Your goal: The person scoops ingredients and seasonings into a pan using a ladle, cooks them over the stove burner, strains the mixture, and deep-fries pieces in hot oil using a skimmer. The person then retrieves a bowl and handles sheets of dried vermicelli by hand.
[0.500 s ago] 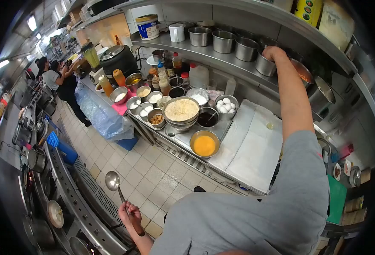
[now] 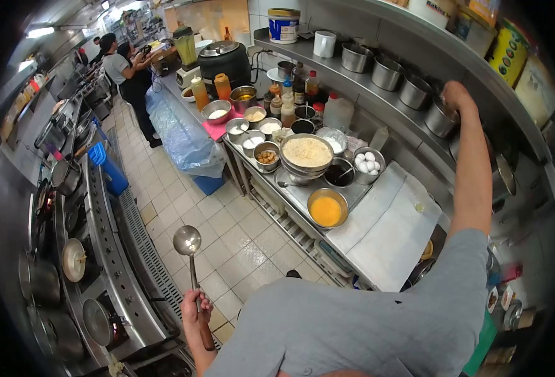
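Note:
My left hand [image 2: 197, 306] is closed around the handle of a metal ladle [image 2: 187, 241], its bowl pointing up over the tiled floor. Up on the shelf, my right hand [image 2: 457, 96] is at the rim of a metal pot [image 2: 441, 119]; the fingertips are hidden, so what they hold cannot be made out. More metal pots [image 2: 416, 91] stand in a row beside it. Below are a bowl of pale crumbs [image 2: 306, 152], a bowl of orange liquid [image 2: 328, 208] and a bowl of white eggs [image 2: 367, 163].
A stove [image 2: 104, 251] with pans runs along the left. The steel shelf [image 2: 346, 66] hangs above the counter, where a white cloth [image 2: 384, 232] lies. A blue plastic bag [image 2: 186, 135] hangs at the counter's far end, near a co-worker [image 2: 133, 85].
The camera view has turned, so the counter and shelf appear further right. My right hand remains at the pots, and my left hand still holds the ladle, now more upright.

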Demonstrator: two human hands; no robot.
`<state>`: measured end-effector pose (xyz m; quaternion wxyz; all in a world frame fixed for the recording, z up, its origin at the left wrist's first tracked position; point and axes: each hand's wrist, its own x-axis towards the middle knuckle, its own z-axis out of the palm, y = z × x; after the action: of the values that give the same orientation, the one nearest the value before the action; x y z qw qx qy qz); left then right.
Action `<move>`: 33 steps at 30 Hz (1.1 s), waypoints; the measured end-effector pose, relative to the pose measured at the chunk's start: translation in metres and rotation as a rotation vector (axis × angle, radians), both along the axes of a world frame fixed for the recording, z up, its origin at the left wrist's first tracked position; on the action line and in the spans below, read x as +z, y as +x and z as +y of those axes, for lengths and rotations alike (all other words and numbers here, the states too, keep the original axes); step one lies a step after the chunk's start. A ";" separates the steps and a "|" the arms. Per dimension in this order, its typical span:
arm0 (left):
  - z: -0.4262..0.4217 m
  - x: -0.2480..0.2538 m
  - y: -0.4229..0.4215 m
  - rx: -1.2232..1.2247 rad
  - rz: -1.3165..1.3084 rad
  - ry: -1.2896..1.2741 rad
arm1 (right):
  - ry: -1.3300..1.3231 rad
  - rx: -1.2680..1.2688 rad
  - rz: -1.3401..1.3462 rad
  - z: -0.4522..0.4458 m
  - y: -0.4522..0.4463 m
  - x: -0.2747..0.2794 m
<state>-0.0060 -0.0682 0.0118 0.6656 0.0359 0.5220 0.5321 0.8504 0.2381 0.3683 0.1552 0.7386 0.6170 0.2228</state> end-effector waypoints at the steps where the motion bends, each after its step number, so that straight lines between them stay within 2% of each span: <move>1: -0.009 -0.003 -0.006 -0.019 0.005 -0.002 | 0.092 0.082 -0.107 -0.004 -0.026 0.006; 2: -0.018 -0.007 -0.013 -0.029 -0.024 -0.010 | 0.187 0.075 0.148 -0.012 -0.068 0.016; 4: -0.014 -0.009 -0.018 -0.108 -0.092 -0.029 | 0.276 0.293 0.515 -0.026 -0.148 0.010; 5: -0.008 -0.005 -0.016 -0.169 -0.087 -0.036 | 0.217 0.252 0.805 -0.031 -0.200 -0.001; 7: -0.016 0.002 -0.021 -0.210 -0.149 -0.075 | 0.085 0.415 1.262 -0.044 -0.311 -0.041; 9: -0.023 -0.022 -0.044 -0.356 -0.141 0.008 | -0.077 0.600 1.284 -0.049 -0.413 -0.100; 10: -0.024 0.005 -0.037 -0.441 -0.048 0.100 | -0.198 0.745 1.296 -0.039 -0.462 -0.147; 11: -0.021 0.015 -0.042 -0.508 0.047 0.065 | -0.328 0.810 1.328 -0.035 -0.516 -0.183; 12: -0.017 0.026 -0.039 -0.454 -0.011 0.143 | -0.425 0.699 1.389 -0.036 -0.565 -0.220; 13: -0.020 0.033 -0.043 -0.458 -0.004 0.068 | -0.514 0.550 1.422 -0.052 -0.606 -0.252; 14: -0.021 0.046 -0.040 -0.396 -0.014 0.015 | -0.587 0.580 1.431 -0.061 -0.643 -0.280; 16: -0.028 0.062 -0.046 -0.342 -0.013 -0.035 | -0.357 0.682 1.279 -0.082 -0.692 -0.330; 18: -0.033 0.058 -0.055 -0.374 -0.037 -0.012 | -0.371 0.762 1.234 -0.091 -0.717 -0.369; 20: -0.032 0.047 -0.055 -0.372 -0.020 0.012 | -0.209 1.031 1.087 -0.090 -0.726 -0.394; 21: -0.034 0.048 -0.057 -0.359 -0.005 0.011 | -0.312 0.817 1.040 -0.096 -0.731 -0.363; 23: -0.040 0.044 -0.053 -0.324 0.018 -0.004 | -0.023 0.869 1.181 -0.097 -0.735 -0.378; 24: -0.043 0.040 -0.051 -0.319 0.024 -0.001 | -0.109 0.935 1.112 -0.091 -0.738 -0.398; 25: -0.044 0.035 -0.048 -0.322 0.001 -0.011 | -0.418 1.022 0.996 -0.101 -0.728 -0.378; 26: -0.043 0.029 -0.044 -0.338 -0.021 -0.012 | -0.533 0.978 0.792 -0.104 -0.726 -0.395; 27: -0.040 0.030 -0.038 -0.317 -0.055 -0.061 | -0.204 1.231 0.881 -0.116 -0.708 -0.397; 28: -0.040 0.023 -0.037 -0.329 -0.108 -0.025 | -0.303 1.168 0.867 -0.116 -0.698 -0.377; 29: -0.037 0.021 -0.034 -0.306 -0.167 -0.047 | -0.248 1.126 0.844 -0.104 -0.666 -0.343; 31: -0.031 0.021 -0.022 -0.284 -0.225 -0.054 | -0.248 0.891 1.200 -0.102 -0.609 -0.270; 32: -0.030 0.022 -0.014 -0.207 -0.222 -0.088 | -0.101 0.991 1.202 -0.084 -0.556 -0.232; 33: -0.032 0.018 -0.009 -0.130 -0.225 -0.117 | -0.093 0.741 1.269 -0.084 -0.507 -0.172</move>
<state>-0.0147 -0.1005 0.0298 0.7541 -0.0290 0.4708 0.4571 0.3430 0.1545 0.1962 -0.2863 0.4612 0.8060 -0.2362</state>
